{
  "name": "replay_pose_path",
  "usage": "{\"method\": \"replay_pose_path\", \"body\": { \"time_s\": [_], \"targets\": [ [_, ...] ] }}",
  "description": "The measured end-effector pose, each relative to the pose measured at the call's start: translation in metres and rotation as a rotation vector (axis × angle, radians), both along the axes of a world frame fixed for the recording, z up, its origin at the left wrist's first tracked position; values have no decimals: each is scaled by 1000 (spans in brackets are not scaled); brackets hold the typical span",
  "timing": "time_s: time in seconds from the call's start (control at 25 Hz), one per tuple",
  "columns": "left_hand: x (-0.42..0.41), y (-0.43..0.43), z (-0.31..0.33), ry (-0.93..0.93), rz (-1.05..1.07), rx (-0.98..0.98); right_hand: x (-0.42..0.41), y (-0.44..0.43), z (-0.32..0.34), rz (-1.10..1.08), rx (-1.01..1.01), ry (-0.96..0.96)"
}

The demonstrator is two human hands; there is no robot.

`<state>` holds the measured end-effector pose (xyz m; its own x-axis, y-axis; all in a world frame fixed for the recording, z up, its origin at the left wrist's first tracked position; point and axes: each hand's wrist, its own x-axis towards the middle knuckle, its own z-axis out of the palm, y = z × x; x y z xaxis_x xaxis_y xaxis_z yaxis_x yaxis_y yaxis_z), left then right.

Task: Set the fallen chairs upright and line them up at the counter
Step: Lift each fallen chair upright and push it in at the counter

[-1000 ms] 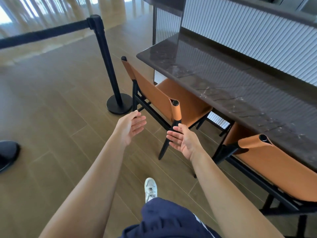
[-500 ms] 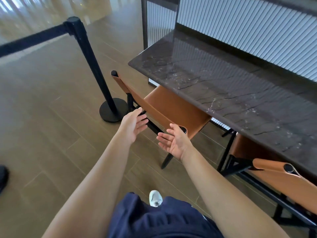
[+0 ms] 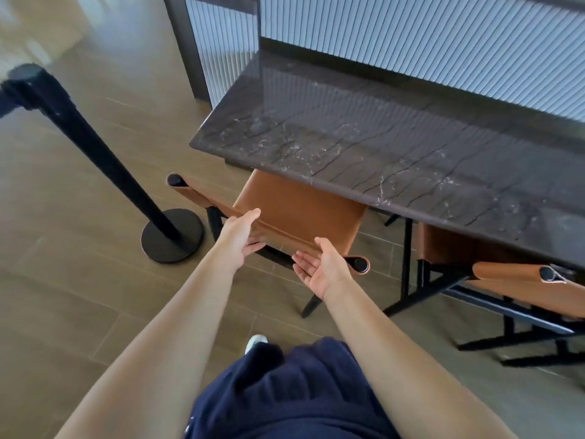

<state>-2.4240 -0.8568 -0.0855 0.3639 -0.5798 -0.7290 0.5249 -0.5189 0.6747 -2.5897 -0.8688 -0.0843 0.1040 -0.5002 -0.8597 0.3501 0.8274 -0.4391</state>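
Chairs are numbering two, both standing upright on black frames with tan leather seats. The centre chair [image 3: 297, 213] is sitting at mid-frame with the far part of its seat tucked under the counter [image 3: 380, 147]. The right chair [image 3: 522, 289] is sitting at the lower right, its seat also reaching under the counter edge. One counter of dark veined stone is running from centre to right, backed by a fluted wall panel [image 3: 411, 42]. One stanchion post [image 3: 95, 153] is leaning across the left of the frame, and its round base [image 3: 172, 236] is resting just beside the centre chair's left rear leg.

The counter's near corner is overhanging the centre chair's seat. A gap is showing between the two chairs, crossed by black legs. Wooden floor [image 3: 63, 296] is lying open at the left and lower left.

Both arms are stretching forward from the bottom of the frame. The left hand [image 3: 237, 236] is reaching to the backrest [image 3: 202, 194] of the centre chair with fingers straight; whether it is touching cannot be told. The right hand [image 3: 319, 267] is hovering at the backrest's right end, palm turned inward, fingers relaxed and spread, gripping nothing. One white shoe [image 3: 256, 340] is showing above navy shorts [image 3: 285, 391].
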Motion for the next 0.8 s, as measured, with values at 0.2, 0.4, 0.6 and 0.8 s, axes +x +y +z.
{"method": "replay_pose_path", "body": {
  "time_s": [0.2, 0.4, 0.6, 0.8],
  "targets": [
    [30, -16, -5, 39, 1, 35, 13, -7, -6, -179, 17, 12],
    [54, -33, -14, 49, 36, 76, 21, -15, -17, -348, 33, -21],
    [69, -49, -20, 83, 80, 92, 27, -27, -21, -501, 9, -52],
    [81, -65, -22, 54, 94, 161, 32, -30, -16, -606, -33, 17]
  ]
}}
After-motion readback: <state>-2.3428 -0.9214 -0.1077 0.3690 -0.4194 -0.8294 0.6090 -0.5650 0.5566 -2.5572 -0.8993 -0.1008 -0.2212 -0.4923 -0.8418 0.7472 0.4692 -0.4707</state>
